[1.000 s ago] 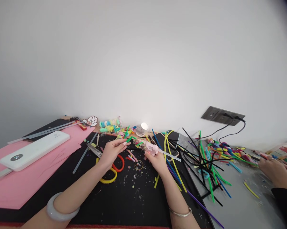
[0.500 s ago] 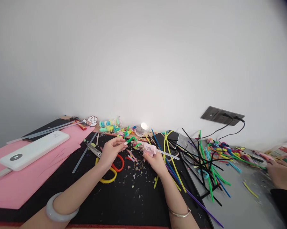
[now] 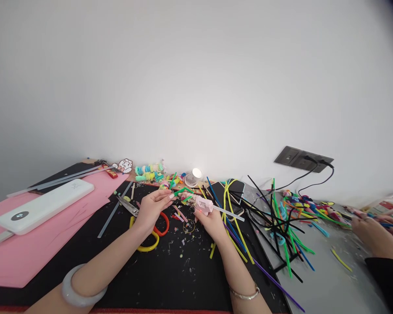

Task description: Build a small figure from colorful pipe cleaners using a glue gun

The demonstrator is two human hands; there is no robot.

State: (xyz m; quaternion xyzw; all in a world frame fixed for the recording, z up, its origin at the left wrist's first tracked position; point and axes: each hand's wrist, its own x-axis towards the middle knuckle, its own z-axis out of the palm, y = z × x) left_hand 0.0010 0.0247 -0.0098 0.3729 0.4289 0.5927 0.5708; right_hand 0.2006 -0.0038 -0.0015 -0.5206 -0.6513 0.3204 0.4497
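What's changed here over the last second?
The co-worker's near hand shifted right, then back left, and a blue stem now shows beside it. The left hand still pinches the green stem, the right hand still holds the glue gun, and the scissors lie unmoved.

The glue gun (image 3: 203,204) lies in the right fingers (image 3: 203,216), its glue stick (image 3: 229,213) jutting right of them. Scissors (image 3: 147,249) lie on the mat (image 3: 183,279), their handles nearer than the left fingers (image 3: 164,197). Far left of those fingers, a power bank (image 3: 49,204) rests on paper sheets (image 3: 62,235); right of the right fingers, pipe cleaners (image 3: 287,257) spread.
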